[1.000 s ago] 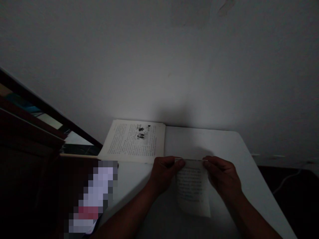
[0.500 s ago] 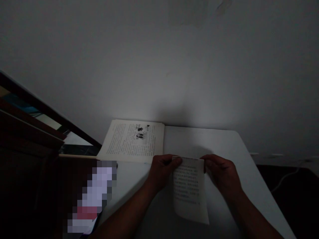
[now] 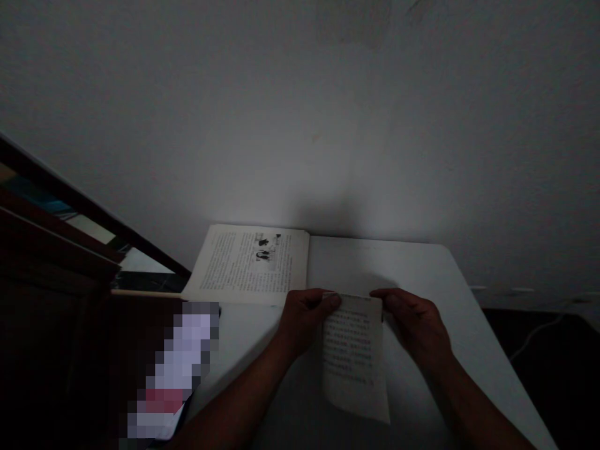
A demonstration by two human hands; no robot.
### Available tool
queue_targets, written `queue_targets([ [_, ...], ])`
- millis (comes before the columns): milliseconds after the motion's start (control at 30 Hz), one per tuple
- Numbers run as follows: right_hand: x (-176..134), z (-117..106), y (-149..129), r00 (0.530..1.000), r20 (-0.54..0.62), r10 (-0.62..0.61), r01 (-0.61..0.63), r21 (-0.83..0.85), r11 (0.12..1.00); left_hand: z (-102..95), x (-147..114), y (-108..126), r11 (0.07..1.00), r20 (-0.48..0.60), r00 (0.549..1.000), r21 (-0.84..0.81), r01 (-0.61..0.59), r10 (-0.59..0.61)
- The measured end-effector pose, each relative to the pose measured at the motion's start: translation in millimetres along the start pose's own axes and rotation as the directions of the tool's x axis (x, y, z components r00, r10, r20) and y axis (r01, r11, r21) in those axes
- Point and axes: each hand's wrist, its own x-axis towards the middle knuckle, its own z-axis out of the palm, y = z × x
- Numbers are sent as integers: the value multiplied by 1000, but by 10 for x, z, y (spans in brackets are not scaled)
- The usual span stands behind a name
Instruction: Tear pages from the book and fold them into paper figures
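"Where's your sheet (image 3: 352, 353)?"
"Hanging below your fingers: your left hand (image 3: 304, 320) pinches one top corner; your right hand (image 3: 418, 322) has fingers at the other, pinching or not, I can't tell."
"Book (image 3: 239, 262)?"
"Beyond your left fingers."

Two bare forearms, the left (image 3: 244, 390) and the right (image 3: 478, 397), angle inward from the lower corners of the view, bringing a pair of hands nearly level, a short gap between them. The left hand (image 3: 302, 322) is closed in a pinch, its thumb (image 3: 330, 304) pointing inward across the front. The right hand (image 3: 419, 322) curls loosely, index finger (image 3: 396, 292) stretched toward the left above a bent thumb (image 3: 392, 304).
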Motion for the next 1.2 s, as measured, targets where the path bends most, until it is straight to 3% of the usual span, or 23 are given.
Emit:
queue_targets([
  [133,-6,3,14,1000,-3,5,-4,66,998,7,11,-22,975,55,986,-150,161,-154],
  [267,-24,39,-10,985,147,-92,85,52,995,18,24,-71,898,160,939,-281,338,-303],
  [367,-30,49,-33,933,291,-211,202,62,977,17,36,-76,836,279,883,-308,454,-377],
  [500,-44,48,-59,907,342,-246,232,83,969,18,35,-39,755,465,781,-302,582,-417],
  [633,-73,75,-93,917,328,-229,220,64,973,30,18,-35,726,553,718,-267,634,-423],
  [767,-96,111,-151,924,303,-232,213,96,972,38,11,-48,806,605,677,-95,584,-419],
  [833,-96,105,-181,938,274,-212,188,114,976,29,16,-38,854,614,687,-40,518,-388],
  [933,-77,53,-199,961,221,-167,155,69,985,-18,28,10,916,490,810,-54,398,-323],
  [1000,-60,4,-177,970,202,-138,137,18,990,-74,32,60,937,413,863,-60,344,-291],
  [1100,-46,-55,-105,980,182,-86,97,-50,994,-168,31,145,950,403,886,-107,294,-229],
  [1200,-49,-66,-55,984,171,-54,82,-162,983,-235,24,231,984,395,904,4,176,-164],
])
